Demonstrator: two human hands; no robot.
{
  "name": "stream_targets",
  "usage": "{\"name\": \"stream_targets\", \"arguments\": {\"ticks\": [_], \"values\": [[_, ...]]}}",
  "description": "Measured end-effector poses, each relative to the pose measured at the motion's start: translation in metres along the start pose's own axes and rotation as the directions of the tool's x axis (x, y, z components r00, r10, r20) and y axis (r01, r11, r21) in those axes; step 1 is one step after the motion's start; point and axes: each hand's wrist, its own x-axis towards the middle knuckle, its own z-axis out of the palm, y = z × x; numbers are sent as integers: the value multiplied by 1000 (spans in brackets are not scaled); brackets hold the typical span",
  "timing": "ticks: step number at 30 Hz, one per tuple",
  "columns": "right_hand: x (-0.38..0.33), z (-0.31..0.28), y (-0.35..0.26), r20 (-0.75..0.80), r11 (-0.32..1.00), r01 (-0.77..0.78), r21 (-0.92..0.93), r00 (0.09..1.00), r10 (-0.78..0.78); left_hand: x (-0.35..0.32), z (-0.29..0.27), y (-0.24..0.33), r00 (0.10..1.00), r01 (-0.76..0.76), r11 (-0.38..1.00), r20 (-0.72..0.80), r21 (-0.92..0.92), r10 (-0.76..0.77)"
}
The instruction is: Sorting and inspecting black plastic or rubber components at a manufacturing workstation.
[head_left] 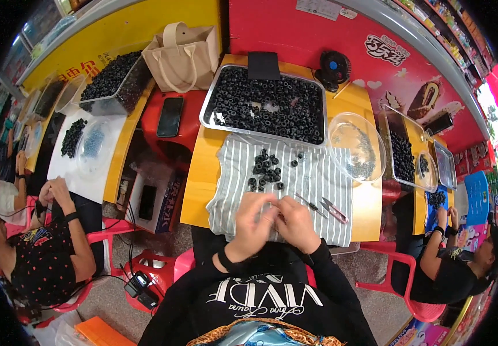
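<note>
My left hand point(251, 224) and my right hand point(298, 226) meet over the near edge of a grey-and-white striped cloth point(318, 173). Motion smears the fingers of the left one, so its grip is unclear. On the right the fingers are curled in a pinch, and whatever lies between them is hidden. Just beyond the hands is a loose pile of small black rings point(266, 171). Beside my right hand lie small thread snips point(334, 212) and a thin dark pointed tool point(312, 206).
A metal tray point(204, 113) full of black rings fills the table's far side. At its right stands a round clear plastic dish point(383, 151). Left, a red stool point(152, 124) holds a phone point(170, 116) and a beige bag point(188, 52). People work at tables on both sides.
</note>
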Motion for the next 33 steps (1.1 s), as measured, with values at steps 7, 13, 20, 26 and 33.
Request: {"name": "stream_targets", "arguments": {"ticks": [7, 13, 20, 26, 33], "values": [[-14, 30, 33, 12, 980, 111, 166, 993, -115, 4, 32, 8, 828, -498, 840, 403, 213, 389], [-1, 41, 28, 42, 973, 111, 203, 992, -122, 5, 27, -11, 863, -420, 904, 345, 85, 369], [-9, 38, 31, 27, 971, 98, 217, 994, -107, 8, 29, -10, 855, -449, 891, 321, 69, 406], [-7, 44, 28, -57, 972, 126, 198, 991, -117, 7, 31, -10, 857, -457, 884, 313, 96, 409], [3, 51, 31, -123, 968, 175, 179, 980, -155, 13, 36, -14, 857, -477, 871, 280, 116, 432]]}}
